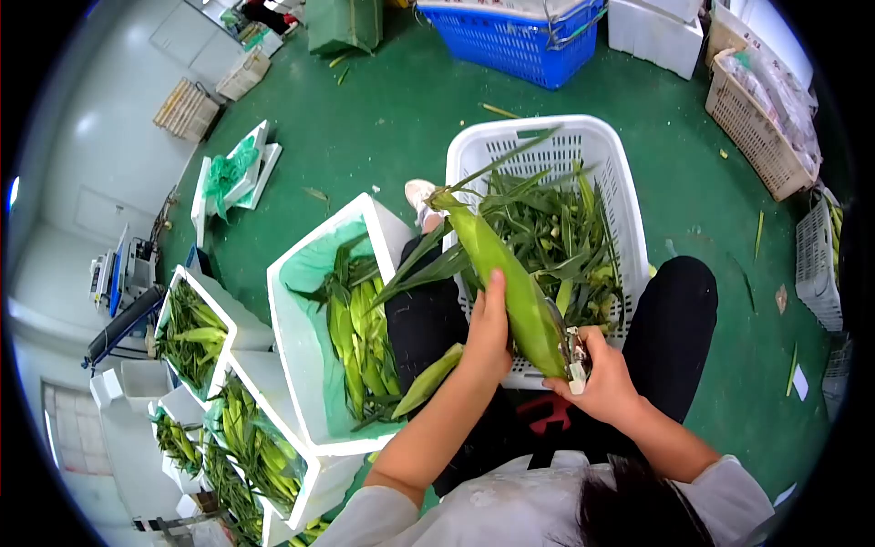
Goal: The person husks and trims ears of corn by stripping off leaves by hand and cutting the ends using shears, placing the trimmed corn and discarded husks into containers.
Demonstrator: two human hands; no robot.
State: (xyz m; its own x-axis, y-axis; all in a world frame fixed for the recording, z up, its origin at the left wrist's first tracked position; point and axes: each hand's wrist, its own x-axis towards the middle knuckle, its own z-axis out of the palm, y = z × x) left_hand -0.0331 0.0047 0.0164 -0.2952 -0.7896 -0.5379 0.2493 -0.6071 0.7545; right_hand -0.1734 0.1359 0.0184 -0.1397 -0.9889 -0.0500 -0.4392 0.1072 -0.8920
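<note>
Steadying hand: your left hand [490, 333] supports the unhusked corn ear [506, 264] from its left side; the digits you can see press against the husk, the rest are hidden behind the ear.
Tool hand: your right hand [606, 378] is curled around a metal hand tool [575, 351], thumb on top, with the tool up against the ear's blunt near end; its exact kind is hard to tell.
Corn ear: you have it slanted above the white slotted basket [612, 155], narrow end over the basket's left rim, blunt end by its near rim.
Weight and feel: expect a moderately heavy, firm core; the husk looks smooth and may slide under your fingers.
Best hold: the thick middle should suit your left palm; the trailing leaves [437, 273] look limp and likely to fold or tear, so they make a poor handle.
Bruising: kernels under the wrap would probably dent if you squeezed hard or let the tool bite deep.
Leaf scraps: green strips [547, 228] are heaped inside the basket, beneath the ear.
Foam box: left of the basket, a green-lined foam box [281, 314] holds slimmer pale-green ears [355, 337].
Blue crate: beyond the basket's far rim stands a blue plastic crate [519, 46].
</note>
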